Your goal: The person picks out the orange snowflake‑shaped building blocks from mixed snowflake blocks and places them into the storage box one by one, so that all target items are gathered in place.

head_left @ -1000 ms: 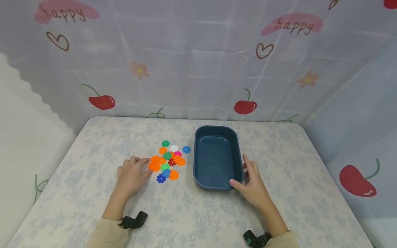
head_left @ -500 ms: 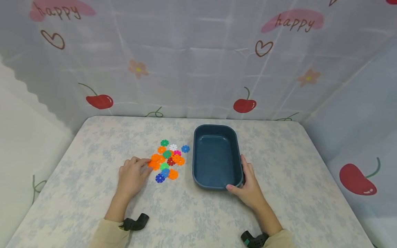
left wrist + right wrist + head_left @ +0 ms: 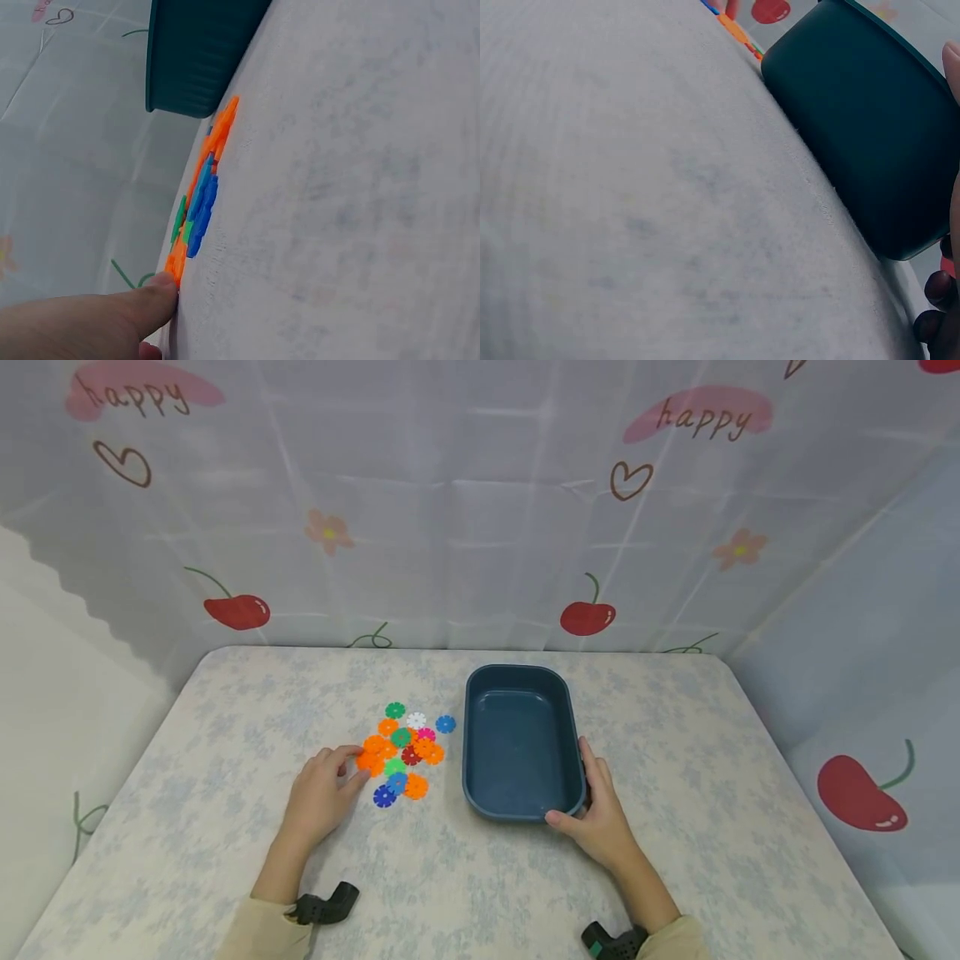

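Observation:
A loose cluster of flat, notched plastic snowflake discs lies on the table left of centre, with orange, green, blue, white, pink and red ones, some overlapping. At its left edge my left hand [image 3: 318, 795] pinches an orange snowflake disc [image 3: 371, 764] between thumb and forefinger. In the left wrist view the thumb [image 3: 154, 300] touches the orange disc's near edge. Right of the cluster stands a dark teal plastic bin [image 3: 521, 752] with nothing inside. My right hand [image 3: 603, 822] grips its near right corner, thumb on the rim and fingers along the outer side.
A blue disc [image 3: 446, 724] lies apart, close to the bin's left side. The pale patterned table [image 3: 465, 893] meets a printed curtain [image 3: 450, 527] at its back edge. Black wrist cameras [image 3: 327, 906] sit on both wrists.
My left hand has edged right until thumb and forefinger meet the orange disc. My right hand has closed in on the bin's corner. The bin and discs keep their places.

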The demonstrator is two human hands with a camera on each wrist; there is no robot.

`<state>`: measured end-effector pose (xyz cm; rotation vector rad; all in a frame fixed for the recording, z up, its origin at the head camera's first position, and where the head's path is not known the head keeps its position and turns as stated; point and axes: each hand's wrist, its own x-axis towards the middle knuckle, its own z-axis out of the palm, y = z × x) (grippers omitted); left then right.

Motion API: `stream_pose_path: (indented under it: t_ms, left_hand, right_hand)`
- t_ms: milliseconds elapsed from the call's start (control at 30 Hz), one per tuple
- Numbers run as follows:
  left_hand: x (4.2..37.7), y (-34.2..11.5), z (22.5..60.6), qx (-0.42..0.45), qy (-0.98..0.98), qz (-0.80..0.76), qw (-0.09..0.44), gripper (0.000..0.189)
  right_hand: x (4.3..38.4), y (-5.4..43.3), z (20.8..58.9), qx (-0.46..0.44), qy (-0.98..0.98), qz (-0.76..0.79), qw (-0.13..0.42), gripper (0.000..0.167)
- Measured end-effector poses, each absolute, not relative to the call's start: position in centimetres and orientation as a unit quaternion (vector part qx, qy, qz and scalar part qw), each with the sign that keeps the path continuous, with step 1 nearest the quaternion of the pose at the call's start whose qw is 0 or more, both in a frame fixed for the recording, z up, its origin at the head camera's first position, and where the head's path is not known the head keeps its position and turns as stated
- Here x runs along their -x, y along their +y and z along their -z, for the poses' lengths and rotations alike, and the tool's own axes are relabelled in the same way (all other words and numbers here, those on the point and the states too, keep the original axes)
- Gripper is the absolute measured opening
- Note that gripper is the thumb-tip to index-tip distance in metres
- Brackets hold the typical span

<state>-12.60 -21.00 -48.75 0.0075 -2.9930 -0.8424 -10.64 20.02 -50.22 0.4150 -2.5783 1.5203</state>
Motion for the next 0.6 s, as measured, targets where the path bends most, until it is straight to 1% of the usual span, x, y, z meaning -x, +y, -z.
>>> stream_pose_path:
  t_ms: [133,400,600]
  left_hand:
    - [12.75,-20.92,48.90,-0.003,-0.964,0.265,0.014,0.044]
    - [13.08,-20.73,49.04,-0.010,-0.961,0.275,0.016,0.039]
    - [13.42,-20.84,48.59,-0.023,-0.948,0.316,-0.014,0.037]
  right_hand:
    - [10.64,20.01,50.21,-0.137,-0.848,-0.509,0.059,0.116]
    - [10.67,20.00,50.33,-0.143,-0.848,-0.506,0.064,0.123]
    - [10.52,20.11,50.37,-0.141,-0.863,-0.482,0.059,0.130]
